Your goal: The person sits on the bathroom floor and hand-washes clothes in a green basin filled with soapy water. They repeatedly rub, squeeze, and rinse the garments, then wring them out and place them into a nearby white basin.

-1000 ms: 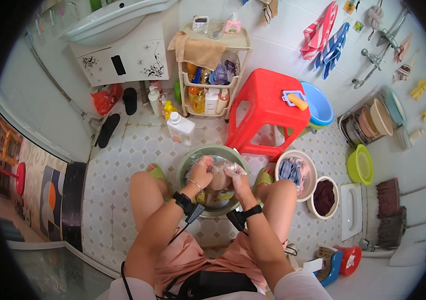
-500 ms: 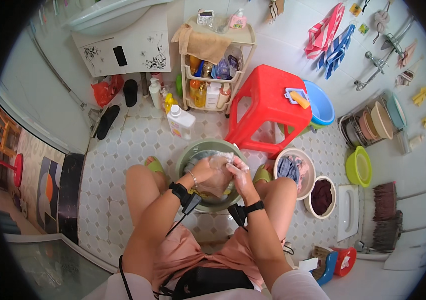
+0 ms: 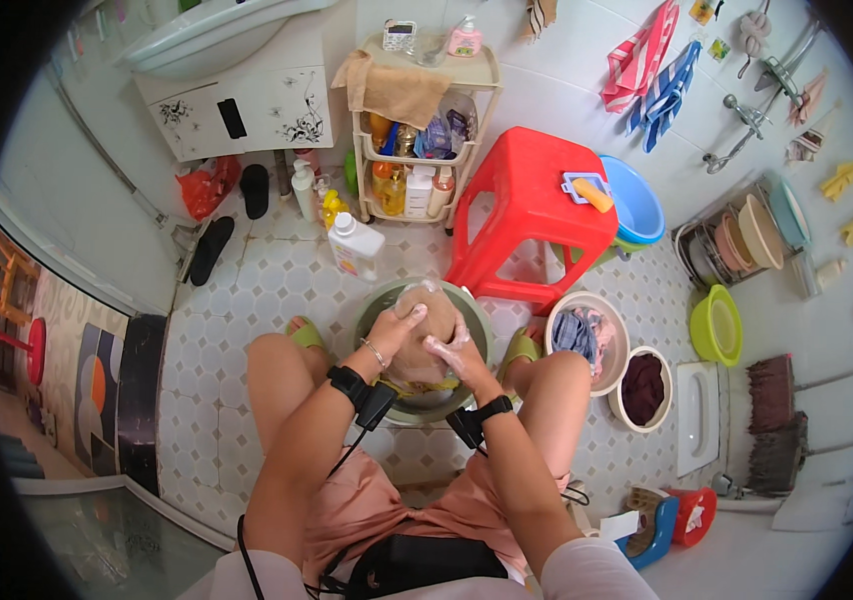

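Observation:
A wet, sudsy tan cloth is bunched up between my hands above a grey-green basin on the floor between my feet. My left hand grips its left side, thumb lying across the top. On the right side, my right hand, coated in foam, has its fingers closed round the fabric. More wet cloth lies lower in the basin, mostly hidden by my hands, with a yellowish patch near the front rim. Just beyond the basin stands a white bottle.
A red stool with a soap dish on it stands at the far right of the basin. Right of my foot are a white basin of clothes and a smaller tub holding dark cloth. A shelf cart stands behind.
The tan cloth has been raised and spread into a larger rounded bunch. My right hand has moved lower and to the left against it, and my left hand's thumb now shows on top.

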A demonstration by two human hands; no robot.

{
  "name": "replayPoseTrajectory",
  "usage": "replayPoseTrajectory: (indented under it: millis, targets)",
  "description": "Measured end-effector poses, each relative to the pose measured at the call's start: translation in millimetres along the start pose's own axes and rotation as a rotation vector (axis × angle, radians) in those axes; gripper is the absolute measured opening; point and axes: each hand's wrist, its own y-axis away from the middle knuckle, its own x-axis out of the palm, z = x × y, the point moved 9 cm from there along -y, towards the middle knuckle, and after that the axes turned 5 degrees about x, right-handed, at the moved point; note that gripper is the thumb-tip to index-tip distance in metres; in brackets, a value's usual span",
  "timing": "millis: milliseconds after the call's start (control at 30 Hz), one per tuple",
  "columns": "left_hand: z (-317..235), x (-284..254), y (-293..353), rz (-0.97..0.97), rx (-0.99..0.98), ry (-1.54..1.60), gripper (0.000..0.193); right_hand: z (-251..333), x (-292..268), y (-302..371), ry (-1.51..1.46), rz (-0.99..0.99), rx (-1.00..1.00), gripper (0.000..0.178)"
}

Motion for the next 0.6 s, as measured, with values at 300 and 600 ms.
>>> replayPoseTrajectory:
  millis: [300, 600]
  targets:
    - [3, 1, -8, -0.139, 0.136, 0.102, 0.042, -2, 27, 10, -0.074, 0.069, 0.102, 0.062]
    - [-12, 29, 14, -0.003, -0.036, 0.050, 0.037, -27, 33, 11, 0.069, 0.115, 0.179, 0.045]
